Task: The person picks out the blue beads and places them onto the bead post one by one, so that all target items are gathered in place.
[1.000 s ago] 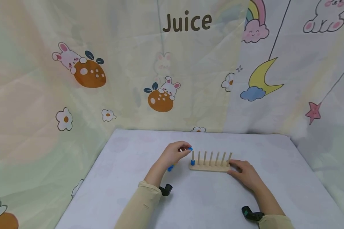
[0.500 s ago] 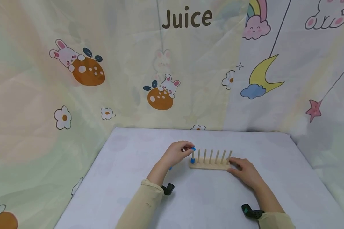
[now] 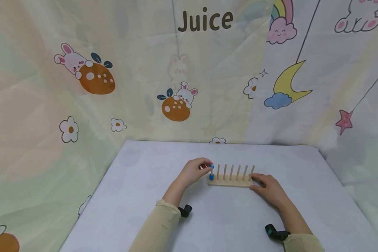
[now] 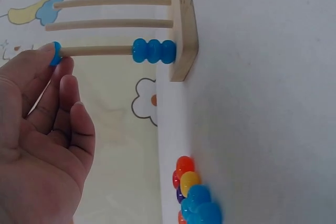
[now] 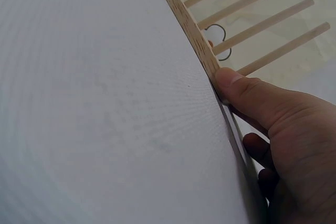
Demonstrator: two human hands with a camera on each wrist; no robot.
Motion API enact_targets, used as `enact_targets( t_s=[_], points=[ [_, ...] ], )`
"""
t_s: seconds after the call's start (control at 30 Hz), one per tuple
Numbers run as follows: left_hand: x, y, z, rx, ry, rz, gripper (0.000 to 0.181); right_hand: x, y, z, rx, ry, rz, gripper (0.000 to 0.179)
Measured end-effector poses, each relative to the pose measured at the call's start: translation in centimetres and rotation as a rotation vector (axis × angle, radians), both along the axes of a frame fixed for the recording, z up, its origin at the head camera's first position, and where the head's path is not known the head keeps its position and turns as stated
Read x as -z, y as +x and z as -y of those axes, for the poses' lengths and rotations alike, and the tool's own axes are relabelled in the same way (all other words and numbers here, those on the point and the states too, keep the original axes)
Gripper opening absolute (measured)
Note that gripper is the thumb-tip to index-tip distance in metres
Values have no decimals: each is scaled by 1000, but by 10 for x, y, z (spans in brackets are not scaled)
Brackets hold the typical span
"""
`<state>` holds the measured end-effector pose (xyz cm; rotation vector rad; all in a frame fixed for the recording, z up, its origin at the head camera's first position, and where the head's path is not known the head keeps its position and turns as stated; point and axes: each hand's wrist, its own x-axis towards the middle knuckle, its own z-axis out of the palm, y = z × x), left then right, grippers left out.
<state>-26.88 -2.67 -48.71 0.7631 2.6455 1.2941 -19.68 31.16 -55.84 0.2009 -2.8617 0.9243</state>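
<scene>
My left hand (image 3: 193, 172) pinches a blue bead (image 4: 56, 53) between thumb and fingertips, at the top end of the leftmost peg (image 4: 97, 51). Several blue beads (image 4: 153, 51) sit stacked at the foot of that same peg, against the wooden base (image 3: 228, 183). The other upright pegs (image 3: 231, 172) carry no beads. At the base's right end my right hand (image 3: 269, 190) grips the wood, its thumb (image 5: 229, 77) on the near edge beside the last peg. Its other fingers are partly hidden behind the base and table edge.
Loose beads in blue, yellow, red and purple lie in a small heap (image 4: 197, 198) on the white table (image 3: 226, 217), seen only in the left wrist view. Behind the table hangs a printed cloth (image 3: 138, 70). Black wrist cameras (image 3: 275, 233) jut from both wrists.
My left hand has moved slightly right and then down, bringing the blue bead from beside the peg to its top. Blue beads on the table beside that wrist are now hidden. My right hand stays put.
</scene>
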Motion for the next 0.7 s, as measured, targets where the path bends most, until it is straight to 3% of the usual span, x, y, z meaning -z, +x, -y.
enact_targets(
  t_s=[0.33,0.7],
  points=[
    [13,1,-1,-32,18,51,17,-2,0,2,1,-2,4,54],
    [30,-3,-4,-42,-43,51,16,0,0,1,5,3,-5,53]
  ],
)
